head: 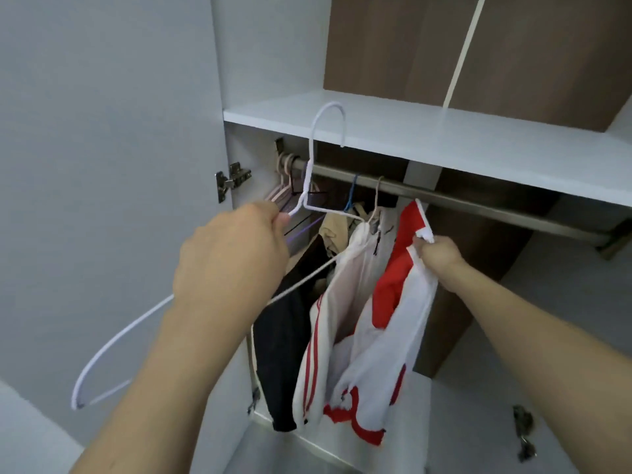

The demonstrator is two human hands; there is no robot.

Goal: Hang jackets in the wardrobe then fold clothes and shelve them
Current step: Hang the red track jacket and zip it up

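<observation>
My left hand (pixel 232 254) grips a white wire hanger (pixel 326 112) near its neck, with the hook raised in front of the shelf edge. One end of the hanger reaches into the shoulder of a white and red jacket (pixel 390 336). My right hand (pixel 436 256) pinches that jacket's collar just below the metal hanging rail (pixel 478 203). The jacket hangs down between both hands, in front of the open wardrobe.
On the rail hang a black garment (pixel 284 343), a beige garment (pixel 333 230) and several empty pink hangers (pixel 284 189) at the left end. A white shelf (pixel 461 138) lies above the rail. The open wardrobe door (pixel 102 165) stands on the left.
</observation>
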